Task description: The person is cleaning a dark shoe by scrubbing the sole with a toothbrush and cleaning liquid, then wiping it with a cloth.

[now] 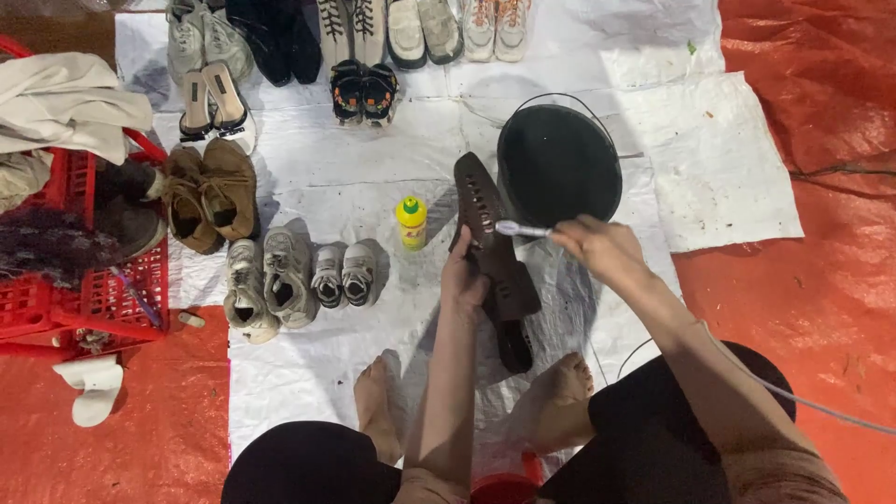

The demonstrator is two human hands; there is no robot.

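So the main thing here is a dark brown sandal (495, 261), a chunky one with holes along the strap, held up off the white sheet (373, 177) right in the middle of the view, just in front of the person's bare feet (560, 397). The left hand (464, 280) has it from the left side, fingers wrapped and clamped on the sandal's edge. The right hand (602, 247) comes in from the right with fingers closed tight around the handle of a small brush (519, 229), which looks like a toothbrush, its head touching the upper part of the sandal.

Just behind the sandal sits a black bucket (558, 163) with a thin wire handle, basically touching the sandal's toe end as seen from above. A little yellow bottle (412, 222) with a green cap stands just left of the sandal.

Further left there's a row of shoes lined up on the sheet: small grey kid-size sneakers (343, 275), bigger beige sneakers (268, 285), and brown suede boots (210, 194) behind those. Along the top edge more pairs are lined up, including black-and-orange sandals (364, 91) and pale heeled slippers (213, 103).

A red plastic basket (112, 289) sits at the far left with cream cloth (65, 103) piled on it. The whole setup lies on an orange-red tarp (821, 280).
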